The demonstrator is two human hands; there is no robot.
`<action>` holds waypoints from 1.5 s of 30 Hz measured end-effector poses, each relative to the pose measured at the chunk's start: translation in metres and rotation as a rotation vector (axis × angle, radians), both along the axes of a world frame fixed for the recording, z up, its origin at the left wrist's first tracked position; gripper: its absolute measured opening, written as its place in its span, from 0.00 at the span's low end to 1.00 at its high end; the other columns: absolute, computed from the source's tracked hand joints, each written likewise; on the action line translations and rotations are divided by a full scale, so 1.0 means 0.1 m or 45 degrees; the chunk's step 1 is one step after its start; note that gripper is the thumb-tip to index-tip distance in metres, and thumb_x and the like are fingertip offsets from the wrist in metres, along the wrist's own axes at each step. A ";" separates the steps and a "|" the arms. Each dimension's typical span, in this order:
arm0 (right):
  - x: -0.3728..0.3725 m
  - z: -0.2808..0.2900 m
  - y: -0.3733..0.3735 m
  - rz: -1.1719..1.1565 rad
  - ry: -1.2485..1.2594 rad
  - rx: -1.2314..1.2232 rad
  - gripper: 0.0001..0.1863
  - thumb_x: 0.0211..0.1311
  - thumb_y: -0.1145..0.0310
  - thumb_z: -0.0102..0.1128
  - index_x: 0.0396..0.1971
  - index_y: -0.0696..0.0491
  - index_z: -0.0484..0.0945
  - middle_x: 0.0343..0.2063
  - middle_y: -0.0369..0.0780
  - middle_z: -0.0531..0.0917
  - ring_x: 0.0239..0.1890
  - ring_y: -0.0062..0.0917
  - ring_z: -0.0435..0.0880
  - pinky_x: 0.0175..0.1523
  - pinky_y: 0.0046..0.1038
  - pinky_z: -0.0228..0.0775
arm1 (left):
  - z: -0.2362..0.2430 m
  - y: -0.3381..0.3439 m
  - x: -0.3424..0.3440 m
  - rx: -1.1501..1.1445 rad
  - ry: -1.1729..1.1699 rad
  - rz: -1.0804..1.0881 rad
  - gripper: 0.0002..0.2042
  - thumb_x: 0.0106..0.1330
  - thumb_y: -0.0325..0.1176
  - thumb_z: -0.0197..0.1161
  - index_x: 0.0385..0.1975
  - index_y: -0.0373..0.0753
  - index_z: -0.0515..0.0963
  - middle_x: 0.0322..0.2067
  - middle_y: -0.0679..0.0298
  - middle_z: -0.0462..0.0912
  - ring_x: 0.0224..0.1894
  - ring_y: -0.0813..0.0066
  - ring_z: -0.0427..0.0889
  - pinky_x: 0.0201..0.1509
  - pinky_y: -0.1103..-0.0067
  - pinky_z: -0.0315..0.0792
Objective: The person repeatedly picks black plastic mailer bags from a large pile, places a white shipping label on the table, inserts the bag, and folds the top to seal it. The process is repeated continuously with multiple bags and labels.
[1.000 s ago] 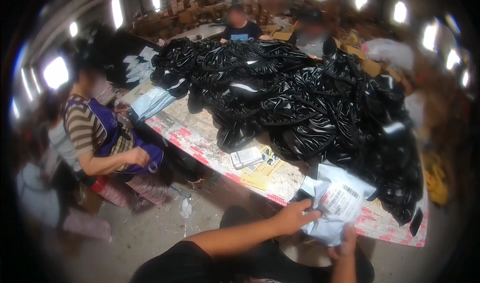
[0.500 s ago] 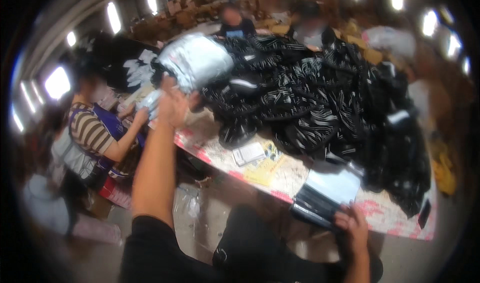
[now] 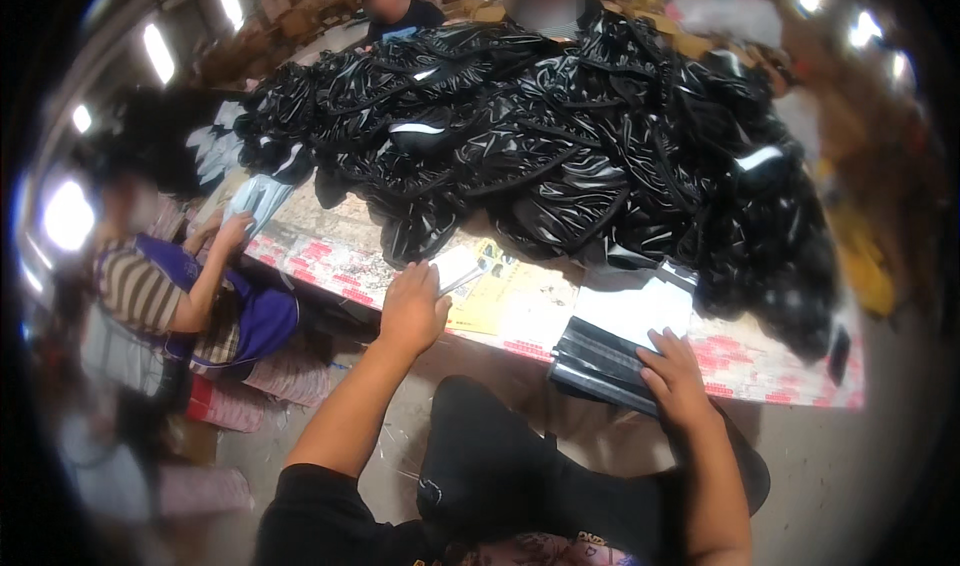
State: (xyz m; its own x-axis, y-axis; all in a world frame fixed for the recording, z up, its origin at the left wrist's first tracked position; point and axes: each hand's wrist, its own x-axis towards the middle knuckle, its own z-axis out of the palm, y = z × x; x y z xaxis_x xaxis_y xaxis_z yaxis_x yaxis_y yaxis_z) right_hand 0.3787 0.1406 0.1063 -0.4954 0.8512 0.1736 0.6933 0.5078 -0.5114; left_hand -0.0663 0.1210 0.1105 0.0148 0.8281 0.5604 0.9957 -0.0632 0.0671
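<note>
My left hand [image 3: 415, 306] is at the near edge of the table, its fingers closed at the end of a small stack of white cards [image 3: 458, 268]. Under the cards lies a yellow printed sheet [image 3: 482, 304]. My right hand [image 3: 680, 378] grips the right end of a folded black glossy packet [image 3: 603, 358], fingers on top; its underside is hidden. The packet juts over the table's front edge. Just beyond it lies a white sheet or flat bag [image 3: 637, 303] with a dark strip at its far corner.
A large heap of shiny black items with dark edging [image 3: 560, 156] covers much of the table [image 3: 770, 381]. At the left, a person in a striped top [image 3: 150, 286] handles pale grey packets [image 3: 258, 201]. Two other people are across the heap. Pink-white bundles [image 3: 285, 376] stand on the floor.
My left hand has come back from the far left, where it was spread, to the white cards. The large silvery-white bag near it is gone from view. My right hand remains at the black packet.
</note>
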 end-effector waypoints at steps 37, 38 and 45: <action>-0.01 -0.11 0.05 -0.009 -0.087 0.050 0.26 0.67 0.57 0.61 0.61 0.52 0.75 0.70 0.40 0.67 0.74 0.44 0.56 0.77 0.49 0.44 | 0.33 0.07 0.98 0.029 -0.133 -0.894 0.14 0.52 0.25 0.67 0.39 0.42 0.81 0.29 0.61 0.79 0.35 0.57 0.78 0.37 0.65 0.72; 0.00 -0.11 0.04 -0.018 -0.104 0.074 0.26 0.66 0.57 0.61 0.62 0.52 0.75 0.71 0.40 0.66 0.75 0.45 0.55 0.77 0.50 0.43 | 0.32 0.03 1.22 -0.014 -0.080 -0.985 0.15 0.52 0.27 0.65 0.41 0.42 0.81 0.31 0.61 0.79 0.37 0.59 0.78 0.39 0.66 0.72; 0.00 -0.16 0.09 0.018 -0.124 0.091 0.29 0.64 0.56 0.63 0.62 0.55 0.74 0.71 0.40 0.65 0.76 0.47 0.52 0.77 0.53 0.40 | -0.11 0.32 2.15 -0.228 -0.029 -0.808 0.10 0.57 0.32 0.61 0.37 0.38 0.79 0.36 0.61 0.78 0.41 0.60 0.77 0.44 0.67 0.71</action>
State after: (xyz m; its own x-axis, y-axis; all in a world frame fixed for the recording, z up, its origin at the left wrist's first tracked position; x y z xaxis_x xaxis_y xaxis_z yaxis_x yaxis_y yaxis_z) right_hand 0.3786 0.1494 0.0903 -0.5248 0.8312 0.1837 0.7305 0.5506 -0.4040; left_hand 0.1485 0.1525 0.0996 0.5209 0.7426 0.4209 0.7669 -0.6237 0.1514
